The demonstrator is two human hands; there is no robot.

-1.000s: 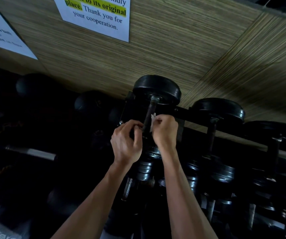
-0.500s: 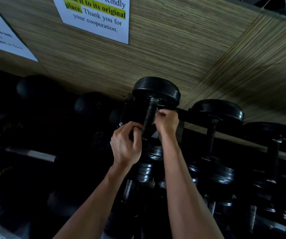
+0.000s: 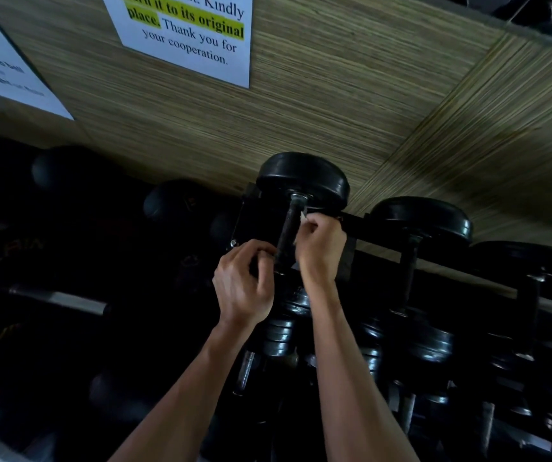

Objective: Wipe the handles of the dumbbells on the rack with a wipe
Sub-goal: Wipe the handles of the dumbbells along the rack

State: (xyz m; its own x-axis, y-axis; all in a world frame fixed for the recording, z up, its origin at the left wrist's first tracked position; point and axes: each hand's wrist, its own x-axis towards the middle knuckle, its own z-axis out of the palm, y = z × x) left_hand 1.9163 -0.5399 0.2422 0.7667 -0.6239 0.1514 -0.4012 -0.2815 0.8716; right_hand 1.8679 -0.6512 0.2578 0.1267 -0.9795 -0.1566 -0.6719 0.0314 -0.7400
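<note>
Two hands flank one dark handle [image 3: 286, 236], and each has its job. Your right hand [image 3: 321, 248] pinches the white wipe [image 3: 301, 216] in curled fingers and presses it to the handle's right side, high up near the far black weight [image 3: 303, 181], so the cloth reaches the grip's end. Your left hand [image 3: 243, 288] curls at the handle's lower end, seemingly steadying it; whether it truly grips is hard to tell. The dumbbell sits on the rack [image 3: 368, 225] against the woven wall [image 3: 334, 111], its neighbour [image 3: 421, 221] just beside, handle apparently unwiped.
</note>
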